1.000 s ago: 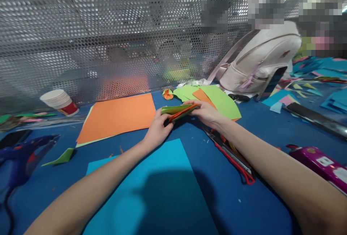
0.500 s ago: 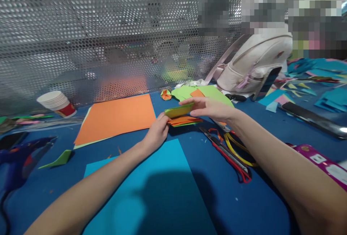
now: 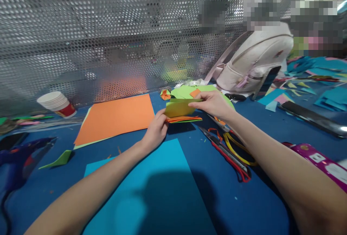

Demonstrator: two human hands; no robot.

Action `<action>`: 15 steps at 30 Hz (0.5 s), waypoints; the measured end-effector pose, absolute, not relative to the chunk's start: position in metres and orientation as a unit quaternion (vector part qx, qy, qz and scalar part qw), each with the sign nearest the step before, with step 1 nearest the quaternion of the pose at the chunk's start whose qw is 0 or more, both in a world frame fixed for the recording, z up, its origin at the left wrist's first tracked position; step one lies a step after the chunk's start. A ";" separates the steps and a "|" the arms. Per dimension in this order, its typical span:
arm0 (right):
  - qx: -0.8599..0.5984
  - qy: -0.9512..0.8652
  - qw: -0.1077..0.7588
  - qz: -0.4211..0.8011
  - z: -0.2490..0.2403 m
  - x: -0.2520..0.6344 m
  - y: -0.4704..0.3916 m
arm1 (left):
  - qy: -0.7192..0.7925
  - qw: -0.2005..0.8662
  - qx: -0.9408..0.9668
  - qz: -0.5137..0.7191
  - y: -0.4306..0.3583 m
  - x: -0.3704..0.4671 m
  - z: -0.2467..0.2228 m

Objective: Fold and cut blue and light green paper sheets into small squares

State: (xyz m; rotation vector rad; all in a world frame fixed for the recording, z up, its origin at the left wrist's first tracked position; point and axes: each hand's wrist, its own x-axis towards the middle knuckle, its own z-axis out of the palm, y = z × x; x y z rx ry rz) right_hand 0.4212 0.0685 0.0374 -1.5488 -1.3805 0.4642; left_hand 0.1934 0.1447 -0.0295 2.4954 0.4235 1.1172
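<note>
A folded stack of green and orange paper [image 3: 180,108] is held just above the table between my hands. My left hand [image 3: 157,129] is closed on its left end, where the orange layers lie flat. With thumb and fingers, my right hand [image 3: 210,102] pinches the right edge of a raised green flap, which stands up from the orange layers. Below lies a blue sheet [image 3: 162,177], partly under my left forearm and a shadow. An orange sheet [image 3: 119,119] rests on a pale green one to the left. Loose light-green paper [image 3: 184,92] lies behind my hands.
A red-handled cutter [image 3: 230,157] and yellow-handled scissors [image 3: 235,148] lie near my right forearm. At the left are a blue glue gun [image 3: 21,159] and stacked paper cups [image 3: 56,103]. A white backpack [image 3: 257,58] stands behind, against a perforated metal panel [image 3: 108,39].
The green flap has been lifted higher and more upright off the orange layers. My right hand has shifted slightly up, its fingers now pinching the flap's edge. My left hand stays nearly still.
</note>
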 end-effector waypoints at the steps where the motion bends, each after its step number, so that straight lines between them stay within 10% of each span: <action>1: -0.639 -0.561 0.487 0.197 0.037 0.419 0.068 | 0.155 0.190 0.885 0.395 0.145 0.193 -0.029; 9: -0.598 -0.602 0.415 0.328 0.045 0.423 0.063 | 0.220 0.222 0.866 0.391 0.153 0.191 -0.030; 15: -0.648 -0.563 0.469 0.207 0.039 0.432 0.066 | 0.220 0.235 0.864 0.387 0.154 0.191 -0.030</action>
